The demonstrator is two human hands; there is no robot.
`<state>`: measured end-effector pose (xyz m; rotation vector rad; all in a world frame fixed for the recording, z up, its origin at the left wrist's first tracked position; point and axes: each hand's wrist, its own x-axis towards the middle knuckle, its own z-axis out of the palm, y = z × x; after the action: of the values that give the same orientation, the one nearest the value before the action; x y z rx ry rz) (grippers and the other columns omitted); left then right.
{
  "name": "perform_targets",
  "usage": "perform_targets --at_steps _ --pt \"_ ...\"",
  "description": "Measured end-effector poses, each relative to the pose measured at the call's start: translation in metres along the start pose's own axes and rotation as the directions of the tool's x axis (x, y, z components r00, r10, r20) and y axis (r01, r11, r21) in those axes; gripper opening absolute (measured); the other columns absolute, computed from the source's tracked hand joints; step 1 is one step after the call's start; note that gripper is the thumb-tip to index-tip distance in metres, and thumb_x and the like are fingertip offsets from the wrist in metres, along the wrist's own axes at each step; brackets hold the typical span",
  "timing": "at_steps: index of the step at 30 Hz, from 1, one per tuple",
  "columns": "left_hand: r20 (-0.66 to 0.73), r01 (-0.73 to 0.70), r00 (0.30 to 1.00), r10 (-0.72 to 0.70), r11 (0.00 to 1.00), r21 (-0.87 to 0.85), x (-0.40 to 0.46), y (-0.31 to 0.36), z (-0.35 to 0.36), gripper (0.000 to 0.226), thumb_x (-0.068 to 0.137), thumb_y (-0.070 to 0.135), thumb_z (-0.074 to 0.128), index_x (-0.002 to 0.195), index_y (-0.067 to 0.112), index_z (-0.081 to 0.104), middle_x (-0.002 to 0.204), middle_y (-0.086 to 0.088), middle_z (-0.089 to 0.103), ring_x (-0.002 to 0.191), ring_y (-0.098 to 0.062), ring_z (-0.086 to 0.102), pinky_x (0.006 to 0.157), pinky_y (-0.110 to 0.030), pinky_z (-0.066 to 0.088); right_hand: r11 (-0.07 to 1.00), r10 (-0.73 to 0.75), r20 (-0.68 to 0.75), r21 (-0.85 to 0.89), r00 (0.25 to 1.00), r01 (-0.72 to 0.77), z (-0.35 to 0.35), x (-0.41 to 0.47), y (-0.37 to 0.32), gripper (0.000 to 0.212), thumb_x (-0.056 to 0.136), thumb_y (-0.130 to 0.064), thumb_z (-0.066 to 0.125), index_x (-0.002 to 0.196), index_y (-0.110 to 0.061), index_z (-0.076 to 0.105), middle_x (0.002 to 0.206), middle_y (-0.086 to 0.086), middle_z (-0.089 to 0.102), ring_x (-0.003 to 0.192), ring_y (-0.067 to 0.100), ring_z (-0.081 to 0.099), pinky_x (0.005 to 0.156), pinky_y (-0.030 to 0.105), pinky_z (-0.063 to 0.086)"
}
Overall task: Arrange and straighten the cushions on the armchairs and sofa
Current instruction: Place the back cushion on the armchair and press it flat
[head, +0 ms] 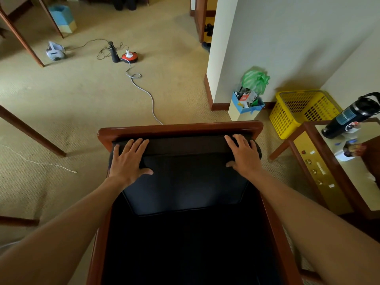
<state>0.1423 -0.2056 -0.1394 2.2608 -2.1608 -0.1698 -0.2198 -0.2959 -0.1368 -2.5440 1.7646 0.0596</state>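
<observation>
Left hand [127, 159] and right hand [244, 155] lay flat, fingers spread straight, on the dark padded back cushion [185, 182]; the black seat [185, 247] was lost in shadow.

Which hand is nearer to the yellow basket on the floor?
Right. The right hand rests on the cushion corner closest to the yellow basket; the left hand rests on the opposite corner, farther away.

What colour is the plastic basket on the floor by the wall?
Yellow. The basket has perforated sides and shows best in the head view, at right beside the side table.
</observation>
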Motion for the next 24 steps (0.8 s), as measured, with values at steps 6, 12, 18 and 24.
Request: perform_targets --at_steps 6,12,18,24 --pt "0.054 0.000 0.999 -0.001 1.000 0.012 -0.002 0.002 0.000 0.113 0.071 0.065 0.069 0.155 0.023 0.006 0.163 -0.002 0.010 0.150 -0.027 0.004 0.117 -0.060 0.008 1.000 0.023 0.065 0.003 0.998 -0.023 -0.001 -0.004 -0.003 0.105 0.078 -0.033 0.079 0.156 -0.021 0.010 0.159 0.011 0.015 0.151 0.029 0.009 0.119 0.055 0.015" --pt "0.176 0.041 0.984 -0.034 0.998 -0.040 -0.005 0.021 -0.029 0.106 0.076 0.056 0.072 0.154 0.020 0.010 0.161 -0.007 0.016 0.149 -0.028 0.012 0.116 -0.058 0.018 0.999 0.036 0.209 0.012 0.977 -0.039 -0.033 -0.011 -0.014 0.106 0.078 -0.030 0.078 0.156 -0.019 0.007 0.162 0.012 0.009 0.151 0.028 0.004 0.121 0.057 0.010" --pt "0.101 0.017 0.995 0.015 0.951 -0.309 -0.010 0.093 -0.128 0.065 0.079 0.056 0.070 0.129 0.018 0.053 0.124 -0.005 0.063 0.115 -0.029 0.058 0.094 -0.046 0.048 0.984 0.051 0.097 0.166 0.994 -0.066 -0.125 -0.051 -0.013 0.065 0.081 -0.034 0.071 0.139 -0.017 0.049 0.138 0.007 0.048 0.129 0.026 0.046 0.102 0.043 0.041" --pt "-0.019 -0.190 0.980 0.198 0.907 -0.376 -0.036 0.227 -0.249 0.037 0.077 0.051 0.070 0.102 0.022 0.068 0.108 -0.001 0.069 0.099 -0.023 0.063 0.092 -0.044 0.051 0.911 0.245 -0.013 0.344 0.969 -0.226 -0.241 -0.142 0.034 0.036 0.080 -0.029 0.069 0.116 -0.022 0.067 0.124 0.003 0.061 0.112 0.025 0.061 0.087 0.035 0.051"
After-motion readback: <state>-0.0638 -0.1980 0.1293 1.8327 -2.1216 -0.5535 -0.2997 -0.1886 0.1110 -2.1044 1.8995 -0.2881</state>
